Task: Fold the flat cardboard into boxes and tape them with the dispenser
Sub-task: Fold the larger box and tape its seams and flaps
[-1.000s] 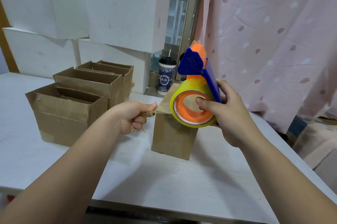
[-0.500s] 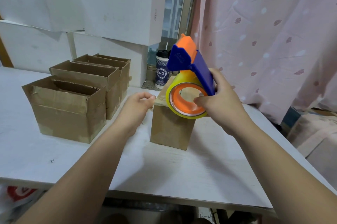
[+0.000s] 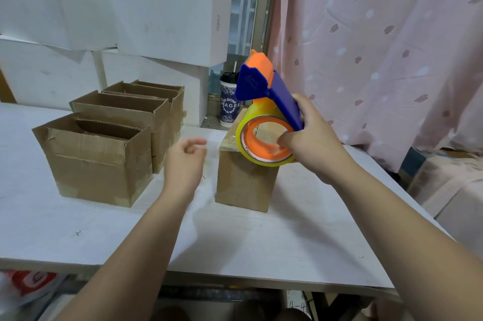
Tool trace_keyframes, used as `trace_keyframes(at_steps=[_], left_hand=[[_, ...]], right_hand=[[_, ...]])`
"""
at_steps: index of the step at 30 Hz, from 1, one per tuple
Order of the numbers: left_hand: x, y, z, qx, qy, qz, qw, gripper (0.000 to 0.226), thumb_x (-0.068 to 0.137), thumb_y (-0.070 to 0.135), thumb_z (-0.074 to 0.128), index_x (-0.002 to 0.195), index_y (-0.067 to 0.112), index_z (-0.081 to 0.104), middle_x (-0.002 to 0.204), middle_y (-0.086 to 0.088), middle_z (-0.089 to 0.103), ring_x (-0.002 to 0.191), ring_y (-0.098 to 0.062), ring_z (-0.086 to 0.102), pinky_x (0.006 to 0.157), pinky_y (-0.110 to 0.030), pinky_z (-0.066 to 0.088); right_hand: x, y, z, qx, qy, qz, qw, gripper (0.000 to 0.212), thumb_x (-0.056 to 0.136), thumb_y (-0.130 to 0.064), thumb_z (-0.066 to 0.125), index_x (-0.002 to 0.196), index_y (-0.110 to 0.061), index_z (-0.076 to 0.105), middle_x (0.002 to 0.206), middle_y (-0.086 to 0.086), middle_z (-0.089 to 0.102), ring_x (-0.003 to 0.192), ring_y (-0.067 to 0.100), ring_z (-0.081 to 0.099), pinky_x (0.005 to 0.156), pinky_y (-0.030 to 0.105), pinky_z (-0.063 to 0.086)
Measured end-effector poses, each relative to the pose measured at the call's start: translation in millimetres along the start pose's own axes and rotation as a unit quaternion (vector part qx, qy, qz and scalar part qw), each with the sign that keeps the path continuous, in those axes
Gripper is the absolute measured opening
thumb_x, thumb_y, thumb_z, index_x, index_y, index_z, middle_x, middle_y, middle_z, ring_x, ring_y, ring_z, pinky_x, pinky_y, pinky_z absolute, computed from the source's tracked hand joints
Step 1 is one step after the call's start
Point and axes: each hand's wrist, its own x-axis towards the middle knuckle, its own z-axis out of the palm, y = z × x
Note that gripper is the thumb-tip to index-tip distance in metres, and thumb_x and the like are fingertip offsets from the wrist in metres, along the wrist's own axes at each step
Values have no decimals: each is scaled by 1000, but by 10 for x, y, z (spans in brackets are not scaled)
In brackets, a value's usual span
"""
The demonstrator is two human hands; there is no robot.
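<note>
Up front, the tape dispenser (image 3: 264, 111) sits in the grip of our right hand (image 3: 311, 142). Our fingers are wrapped over its blue handle and a fingertip is hooked into the orange core of the yellowish roll. The roll's lower edge lies at the top of a small cardboard box (image 3: 243, 182) standing upright on the bench (image 3: 235, 242), but we cannot tell whether it actually touches. The roll hides most of that top, leaving only a glossy corner at the near left. Our left hand (image 3: 183, 161) hovers just beside the box on its left, apart from it. Its grip is loose, with fingers softly curled around nothing, and its outline is blurred. Further left, three open cardboard boxes (image 3: 99, 161) stand in a row running away from us, the farthest largely hidden behind the middle one. Behind the dispenser a patterned cup (image 3: 230, 103) shows only in part, its lettering cut off. White cartons (image 3: 167, 12) are stacked at the back, and a pink curtain (image 3: 379, 46) hangs on the right. Under the bench's near edge, a red and white bag (image 3: 28, 281) is too smeared to read.
</note>
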Motion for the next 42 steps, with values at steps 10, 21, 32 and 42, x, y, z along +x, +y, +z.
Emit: trace_keyframes(at_steps=[10, 21, 32, 42], left_hand=[[-360, -55, 71, 230, -53, 241, 942, 59, 82, 47, 61, 137, 28, 49, 126, 0, 63, 104, -24, 61, 85, -31, 51], [-291, 125, 60, 371, -5, 313, 874, 33, 89, 49, 56, 114, 29, 63, 111, 8, 65, 93, -20, 60, 58, -24, 35], [-180, 141, 65, 423, -35, 480, 768, 18, 89, 26, 64, 90, 8, 68, 94, -5, 71, 58, -29, 62, 41, -15, 25], [-178, 11, 105, 327, -8, 497, 804, 19, 94, 31, 43, 98, 18, 56, 104, 2, 71, 66, -27, 66, 39, -32, 48]], right_hand=[[-14, 59, 3, 33, 3, 9, 999, 67, 73, -3, 69, 115, -45, 37, 100, -18, 49, 87, 16, 55, 59, 29, 57], [-106, 153, 27, 142, 31, 15, 989, 52, 74, -10, 75, 101, -44, 46, 104, -15, 55, 94, 14, 57, 77, 39, 59], [13, 199, -185, 225, -35, 41, 973, 54, 83, -7, 70, 111, -50, 52, 107, -11, 63, 96, 19, 64, 71, 39, 61], [84, 202, -331, 158, -67, 8, 985, 65, 82, -3, 68, 129, -44, 49, 117, -4, 61, 105, 30, 60, 69, 54, 58]])
